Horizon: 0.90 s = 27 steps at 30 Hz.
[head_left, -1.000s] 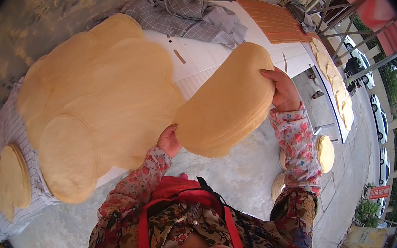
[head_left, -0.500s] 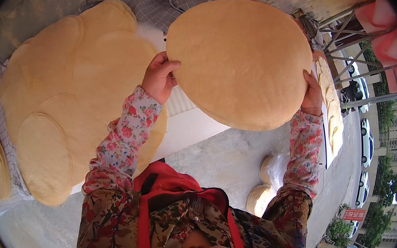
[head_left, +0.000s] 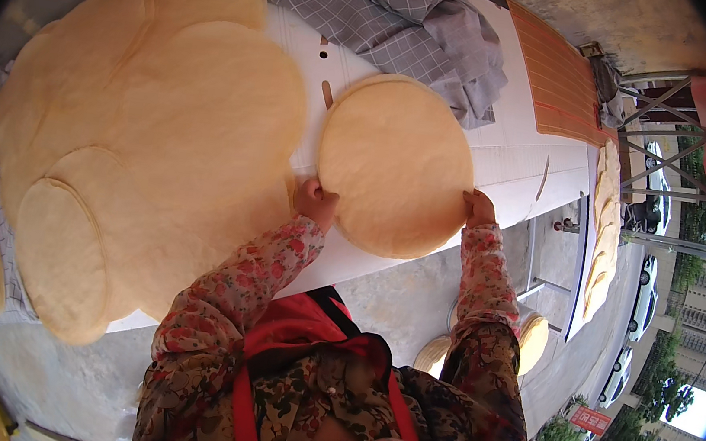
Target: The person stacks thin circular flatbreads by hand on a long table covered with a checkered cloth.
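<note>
1. Head view: I see the round disc stack (head_left: 397, 166) over the white worktop (head_left: 520, 166), reaching its near edge; contact unclear.
2. Left hand (head_left: 317, 202) fingers pinch its near-left rim; right hand (head_left: 480, 209) fingers pinch its right rim.
3. Bulk lies between and beyond both hands; near-circular, no long axis.
4. Left hand nearer the wide disc spread (head_left: 182, 114), just beside it.

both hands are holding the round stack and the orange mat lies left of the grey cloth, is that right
Not quite: the orange mat lies to the right of the grey cloth, as the head view shows. The left hand and right hand do hold the round stack.
</note>
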Motion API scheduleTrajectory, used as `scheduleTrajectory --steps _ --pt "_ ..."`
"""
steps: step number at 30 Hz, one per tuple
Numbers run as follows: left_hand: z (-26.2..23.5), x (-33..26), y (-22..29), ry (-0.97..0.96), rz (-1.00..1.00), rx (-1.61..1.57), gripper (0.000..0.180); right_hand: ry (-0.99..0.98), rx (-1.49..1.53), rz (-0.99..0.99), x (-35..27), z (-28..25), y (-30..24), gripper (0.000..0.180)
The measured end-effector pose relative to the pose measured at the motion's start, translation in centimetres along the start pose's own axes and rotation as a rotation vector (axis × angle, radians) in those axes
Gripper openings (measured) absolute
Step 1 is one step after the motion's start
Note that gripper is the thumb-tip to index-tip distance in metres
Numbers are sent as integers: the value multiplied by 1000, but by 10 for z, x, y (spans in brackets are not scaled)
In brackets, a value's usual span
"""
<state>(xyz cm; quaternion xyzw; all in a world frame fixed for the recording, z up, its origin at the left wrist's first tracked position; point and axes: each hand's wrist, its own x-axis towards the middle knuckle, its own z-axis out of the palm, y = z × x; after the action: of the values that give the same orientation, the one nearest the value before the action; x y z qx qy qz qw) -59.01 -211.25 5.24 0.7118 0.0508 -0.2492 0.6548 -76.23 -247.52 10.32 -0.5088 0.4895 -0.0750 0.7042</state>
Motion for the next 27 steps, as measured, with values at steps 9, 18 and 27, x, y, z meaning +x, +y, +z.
scheduleTrajectory --steps 9,18,27 --pt "52 -115 11 -203 -453 -490 32 -68 -215 -128 34 -19 -72 30" --pt "115 -157 11 -188 -485 -601 39 -137 -650 -373 122 -2 -112 35" --pt "40 -86 14 240 160 -70 33 -58 -952 -1207 -28 85 -62 48"
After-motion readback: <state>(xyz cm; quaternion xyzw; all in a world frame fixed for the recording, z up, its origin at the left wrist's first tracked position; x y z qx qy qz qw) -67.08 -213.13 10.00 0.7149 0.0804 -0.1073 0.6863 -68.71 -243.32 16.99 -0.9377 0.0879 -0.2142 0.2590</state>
